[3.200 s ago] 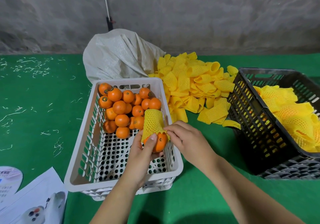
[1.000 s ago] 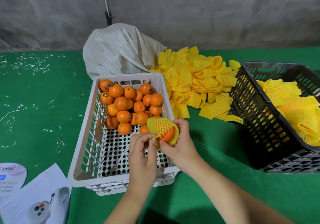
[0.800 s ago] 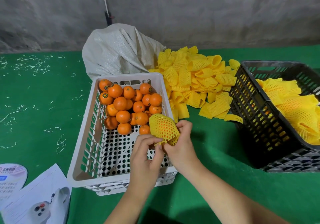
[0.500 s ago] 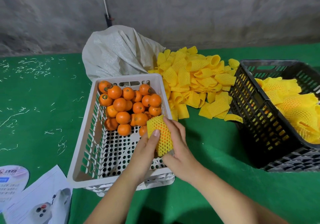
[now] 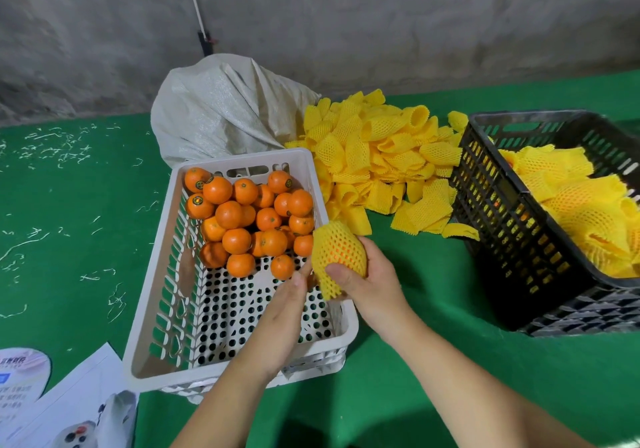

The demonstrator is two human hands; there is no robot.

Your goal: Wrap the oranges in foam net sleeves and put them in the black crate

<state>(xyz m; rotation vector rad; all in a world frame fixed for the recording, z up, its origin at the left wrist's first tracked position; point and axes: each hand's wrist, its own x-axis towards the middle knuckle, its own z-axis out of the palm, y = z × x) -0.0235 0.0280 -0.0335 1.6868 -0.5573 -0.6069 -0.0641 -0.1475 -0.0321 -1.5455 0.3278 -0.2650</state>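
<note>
Moved: right hand (image 5: 372, 285) now grips netted orange (image 5: 337, 252) alone; left hand (image 5: 284, 312) is off, fingers loose.
Texture: yellow foam mesh.
Around: black crate (image 5: 498, 212) to its right.

Your right hand (image 5: 372, 286) grips an orange wrapped in a yellow foam net sleeve (image 5: 337, 255), orange skin showing through the mesh, just above the right rim of the white perforated plastic crate (image 5: 156, 309). Your left hand (image 5: 284, 312) sits beside it over the crate, fingertips at the sleeve's lower edge. Bare oranges (image 5: 247, 219) fill the crate's far half. Behind lies a grey woven sack (image 5: 221, 108), with a heap of loose yellow foam net sleeves (image 5: 381, 157) on the green table cover (image 5: 69, 205). On your right, the black slatted plastic crate (image 5: 512, 226) holds sleeved fruit (image 5: 581, 205).
</note>
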